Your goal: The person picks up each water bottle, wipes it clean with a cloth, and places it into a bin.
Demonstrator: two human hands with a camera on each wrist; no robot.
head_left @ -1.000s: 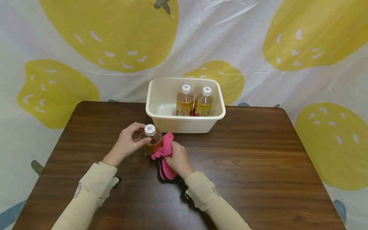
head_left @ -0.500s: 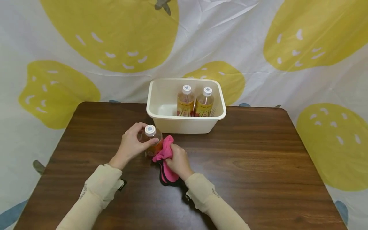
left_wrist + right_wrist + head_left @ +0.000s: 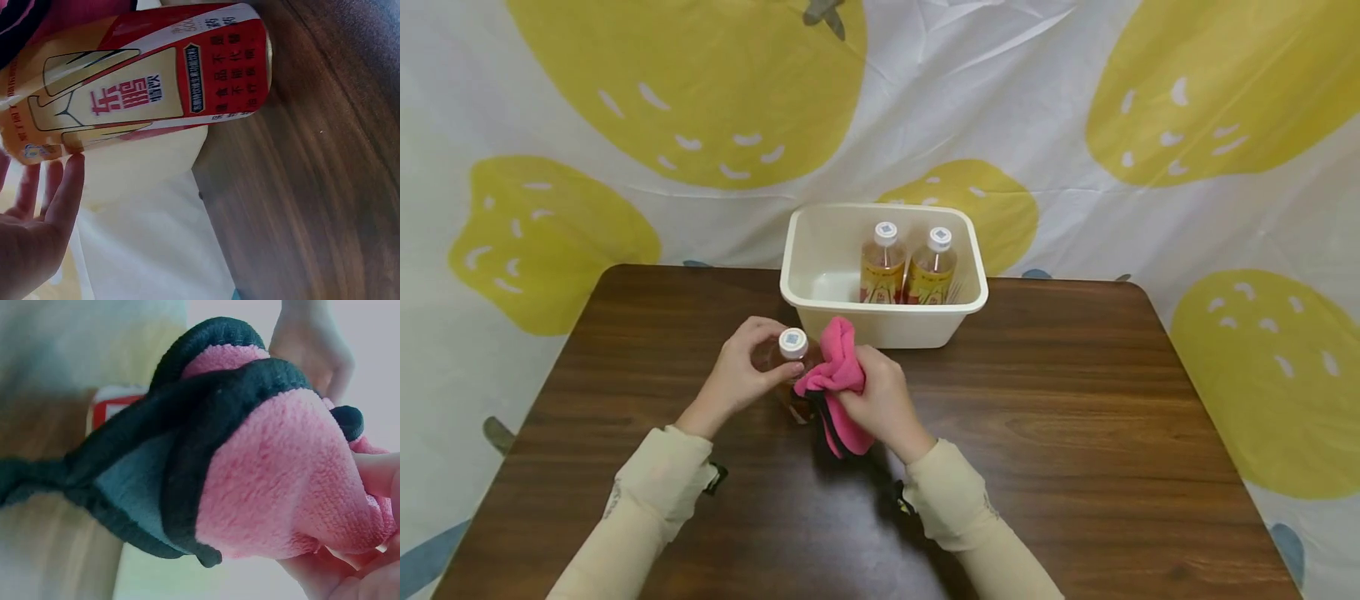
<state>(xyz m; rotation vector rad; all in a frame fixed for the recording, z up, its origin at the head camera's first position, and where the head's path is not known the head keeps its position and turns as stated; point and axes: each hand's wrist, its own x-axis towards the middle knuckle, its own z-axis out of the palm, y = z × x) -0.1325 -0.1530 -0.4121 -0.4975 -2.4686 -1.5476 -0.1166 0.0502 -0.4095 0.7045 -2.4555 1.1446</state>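
Observation:
My left hand (image 3: 730, 379) grips a plastic drink bottle (image 3: 793, 343) round its upper part, thumb in front and fingers behind. The bottle has a white cap; in the left wrist view its red and yellow label (image 3: 144, 81) shows. My right hand (image 3: 883, 400) holds a bunched pink cloth (image 3: 837, 367) with black edging at the bottle's right side. The cloth hides part of the bottle in the head view. In the right wrist view, the cloth (image 3: 275, 481) covers most of the bottle, and its black-edged end hangs free. Whether the bottle's base touches the table cannot be told.
A cream plastic bin (image 3: 880, 325) stands at the table's back edge, just behind the hands. Two similar capped bottles, a left one (image 3: 883, 271) and a right one (image 3: 931, 275), stand in its right half. The brown wooden table (image 3: 1075, 433) reaches a lemon-print curtain (image 3: 700, 225).
My right hand has moved up and slightly right with the cloth, whose top now sticks up higher beside the bottle. The left hand keeps its grip, and the bottle has shifted only slightly.

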